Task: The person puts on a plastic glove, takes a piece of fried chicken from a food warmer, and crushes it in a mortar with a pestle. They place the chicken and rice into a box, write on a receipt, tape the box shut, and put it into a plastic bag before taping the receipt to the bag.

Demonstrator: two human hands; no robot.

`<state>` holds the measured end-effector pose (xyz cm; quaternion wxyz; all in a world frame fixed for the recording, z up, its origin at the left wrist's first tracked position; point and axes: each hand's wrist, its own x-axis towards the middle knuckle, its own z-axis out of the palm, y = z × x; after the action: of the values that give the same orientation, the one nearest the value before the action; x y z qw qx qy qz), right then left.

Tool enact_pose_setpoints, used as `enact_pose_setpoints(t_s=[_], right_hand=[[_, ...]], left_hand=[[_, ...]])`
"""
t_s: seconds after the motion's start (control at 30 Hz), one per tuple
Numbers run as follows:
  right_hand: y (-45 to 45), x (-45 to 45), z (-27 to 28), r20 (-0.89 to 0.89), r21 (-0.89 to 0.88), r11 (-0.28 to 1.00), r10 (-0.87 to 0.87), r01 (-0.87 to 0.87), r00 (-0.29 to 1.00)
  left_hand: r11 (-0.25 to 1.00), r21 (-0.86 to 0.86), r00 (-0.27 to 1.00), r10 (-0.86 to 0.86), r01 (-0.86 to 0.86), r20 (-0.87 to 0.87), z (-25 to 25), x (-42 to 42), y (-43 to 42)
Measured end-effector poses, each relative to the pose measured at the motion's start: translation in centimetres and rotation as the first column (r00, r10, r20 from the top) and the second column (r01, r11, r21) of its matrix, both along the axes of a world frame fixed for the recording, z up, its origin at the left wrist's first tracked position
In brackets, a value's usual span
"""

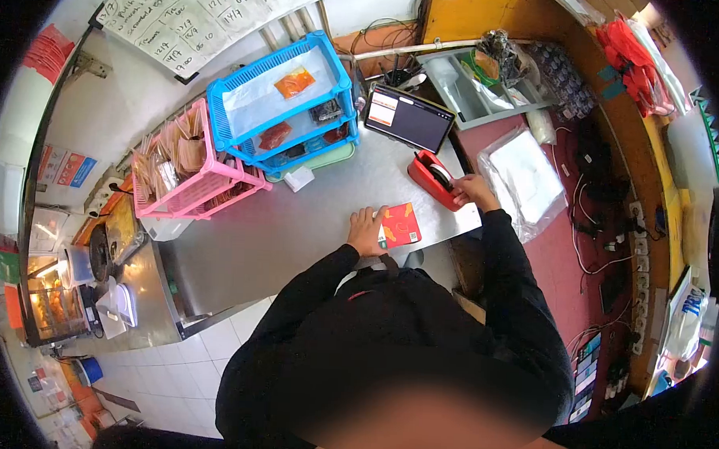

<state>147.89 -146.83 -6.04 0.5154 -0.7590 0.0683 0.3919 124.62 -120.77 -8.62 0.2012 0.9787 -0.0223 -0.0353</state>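
Observation:
My left hand (366, 229) lies over the left side of a flat red box (401, 224) with orange shapes and a small printed code, holding it near the counter's front edge. My right hand (475, 192) is at the front end of a red tape dispenser (424, 178), fingers pinched together at the tape's end. A roll of tape (440, 173) sits inside the dispenser. The length of tape between my fingers is too thin to make out.
Blue stacked trays (221, 93) with small packets stand behind, beside a pink basket (166, 198) of brown packets. A tablet (409, 118) stands behind the dispenser. To the right are wrapped white sheets (522, 179), a grey divided tray (490, 110) and loose cables (578, 248).

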Motion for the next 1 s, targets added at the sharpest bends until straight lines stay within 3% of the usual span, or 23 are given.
enact_pose_setpoints(t_s=[0.03,0.1,0.17,0.2,0.3,0.37,0.43,0.5,0.53,0.57,0.6,0.63,0.7,0.73,0.77,0.8,0.83,0.87,0.9,0.97,1.0], right_hand=[[-0.2,-0.3,0.1,-0.001,-0.001,1.0,0.0,0.0,1.0],[-0.8,-0.7,0.8,0.231,-0.106,0.988,0.134,-0.112,0.964],[-2.4,-2.1,3.1,0.296,-0.212,0.975,0.13,-0.068,0.946],[-4.5,-2.2,2.2,0.299,-0.161,0.985,0.105,-0.058,0.949],[-7.4,-3.9,3.3,0.075,-0.219,0.976,0.042,-0.025,0.996],[-8.0,-4.9,-0.8,0.122,-0.135,0.988,-0.065,0.081,0.99],[-7.4,-5.1,-1.6,0.105,-0.164,0.98,-0.095,0.111,0.99],[-6.6,-4.3,-2.5,0.223,-0.177,0.979,-0.062,0.103,0.973],[-6.9,-4.0,-3.5,0.341,-0.068,0.991,-0.086,0.116,0.936],[-8.6,-2.7,-5.5,0.421,-0.286,0.954,0.209,-0.09,0.883],[-9.7,-2.2,-7.0,0.491,-0.267,0.953,0.261,-0.142,0.831],[-10.5,-2.2,-7.9,0.341,-0.415,0.91,0.151,0.004,0.928],[-14.1,-3.4,-11.9,0.519,-0.807,0.574,0.583,0.135,0.625],[-13.1,-4.6,-9.9,0.367,-0.759,0.651,0.454,-0.021,0.812],[-12.2,-6.3,-7.8,0.531,-0.376,0.926,0.249,-0.038,0.81],[-8.8,-8.1,-4.6,0.422,-0.216,0.975,0.043,0.054,0.906],[-4.9,-10.3,-1.2,0.399,0.01,0.997,-0.077,0.08,0.914],[-1.3,-12.3,2.3,0.318,0.044,0.998,-0.064,0.053,0.946],[1.2,-13.2,2.6,0.327,0.181,0.98,0.016,-0.079,0.945],[6.4,-15.9,3.4,0.326,0.237,0.966,0.024,-0.106,0.945],[8.3,-16.7,4.0,0.411,0.152,0.981,0.048,-0.121,0.911]], left_hand=[[1.0,-0.001,1.0,-0.002,0.002,-0.003,0.0,-0.1,0.0],[1.0,0.008,1.0,-0.003,0.003,0.0,-0.3,-0.1,-0.2],[1.0,0.028,1.0,0.004,-0.005,0.008,-0.6,0.0,0.2],[0.999,0.041,1.0,-0.003,0.002,0.02,-0.8,0.0,0.2],[0.999,0.041,1.0,-0.006,0.006,0.007,-0.6,-0.4,0.0],[0.999,0.031,1.0,-0.017,0.017,-0.006,-0.3,-0.2,-0.1],[0.999,0.048,1.0,-0.015,0.015,-0.006,-0.4,-0.2,0.1],[0.999,0.03,1.0,-0.011,0.011,-0.006,-0.6,-0.1,0.2],[1.0,0.005,1.0,-0.005,0.005,-0.008,-0.8,0.0,0.3],[1.0,0.003,0.999,-0.019,0.019,-0.028,-0.7,0.1,0.3],[0.996,-0.037,0.995,0.073,-0.076,-0.071,-0.2,0.5,0.3],[0.982,-0.071,0.979,0.164,-0.173,-0.122,0.1,0.0,-0.1],[0.972,-0.098,0.969,0.201,-0.216,-0.142,1.9,-0.2,-0.1],[0.954,-0.122,0.956,0.258,-0.275,-0.14,2.6,0.1,0.3],[0.951,-0.125,0.955,0.269,-0.284,-0.129,3.4,0.7,0.7],[0.935,-0.132,0.944,0.323,-0.33,-0.07,3.7,0.6,0.7],[0.917,-0.139,0.927,0.374,-0.373,-0.021,4.0,0.0,0.6],[0.91,-0.139,0.918,0.396,-0.39,0.012,4.8,0.0,0.4],[0.907,-0.144,0.916,0.401,-0.395,0.009,5.2,0.3,0.2],[0.908,-0.099,0.895,0.417,-0.406,0.156,5.9,1.2,-0.6],[0.904,-0.083,0.891,0.427,-0.418,0.156,6.8,1.4,-1.0]])
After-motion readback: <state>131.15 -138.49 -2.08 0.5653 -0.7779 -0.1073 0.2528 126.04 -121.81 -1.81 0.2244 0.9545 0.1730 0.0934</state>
